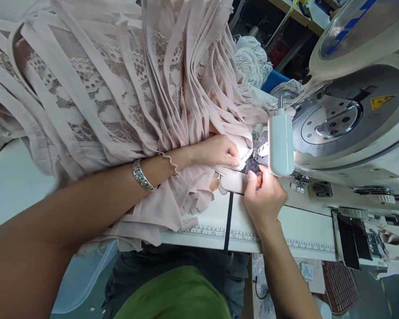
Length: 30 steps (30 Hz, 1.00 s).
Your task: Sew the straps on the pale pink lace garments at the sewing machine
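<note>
1. Left hand (219, 152): fingers curled inward, nearly closed, thumb and forefinger pinching the edge of a pale pink fabric piece under bright light.
2. Right hand (266, 192): fingers closed around a small dark tool with an orange part (252, 165); thumb on the near side, the tool's exact form partly hidden by the grip.
3. Both hands nearly meet, the dark tool just beside the pinched edge. Whether tool and fabric touch, cannot tell.
4. Gathered pale pink garments with lace panels (193, 97) heap beyond and to the left of the left hand, folds reaching right up to its fingers; more folds hang below the wrist.
5. White sewing machine with a large round grey face (339, 115) stands to the right. Its white box-shaped lamp (281, 146) hangs just above the right hand.
6. Pale rounded machine plate (234, 181) sits beneath the tool, by the right hand's thumb.
7. White worktop (306, 226) shows its bare surface either side of the right forearm; a printed ruler scale runs along the near edge, a black strip (228, 221) crosses it. Garment folds overhang that edge on the left.
8. Far side: white lace heap (252, 62), apart from both hands. The machine bounds room on the right, the garments on the left.
</note>
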Motion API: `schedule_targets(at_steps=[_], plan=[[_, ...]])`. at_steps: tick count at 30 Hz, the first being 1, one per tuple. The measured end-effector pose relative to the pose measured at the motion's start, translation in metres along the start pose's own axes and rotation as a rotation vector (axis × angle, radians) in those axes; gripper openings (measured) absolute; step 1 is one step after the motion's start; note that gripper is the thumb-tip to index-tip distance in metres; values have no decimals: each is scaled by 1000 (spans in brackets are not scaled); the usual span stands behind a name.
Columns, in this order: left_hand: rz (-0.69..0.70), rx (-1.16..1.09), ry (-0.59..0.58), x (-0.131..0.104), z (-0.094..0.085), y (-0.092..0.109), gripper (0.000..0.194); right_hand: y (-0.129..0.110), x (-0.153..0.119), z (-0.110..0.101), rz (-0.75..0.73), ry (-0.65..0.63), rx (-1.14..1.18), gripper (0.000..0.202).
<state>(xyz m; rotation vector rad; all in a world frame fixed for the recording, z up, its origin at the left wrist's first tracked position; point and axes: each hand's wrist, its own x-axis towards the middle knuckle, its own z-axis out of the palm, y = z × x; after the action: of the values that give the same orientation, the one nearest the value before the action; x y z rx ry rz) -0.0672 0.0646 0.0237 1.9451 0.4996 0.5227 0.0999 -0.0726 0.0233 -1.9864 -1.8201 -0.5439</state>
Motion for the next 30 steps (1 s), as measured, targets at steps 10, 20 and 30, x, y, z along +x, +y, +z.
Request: schedule_targets(at_steps=[10,20,30], plan=[[69,-4,83,-2,7,7,8,-14,2,-7,-67,-43,-38,35],[86,24,107,-2,12,5,10,-18,4,-16,-32,-69,-49,39],[-42,-80,164,0,11,11,8,0,-7,-4,112,51,21,32]])
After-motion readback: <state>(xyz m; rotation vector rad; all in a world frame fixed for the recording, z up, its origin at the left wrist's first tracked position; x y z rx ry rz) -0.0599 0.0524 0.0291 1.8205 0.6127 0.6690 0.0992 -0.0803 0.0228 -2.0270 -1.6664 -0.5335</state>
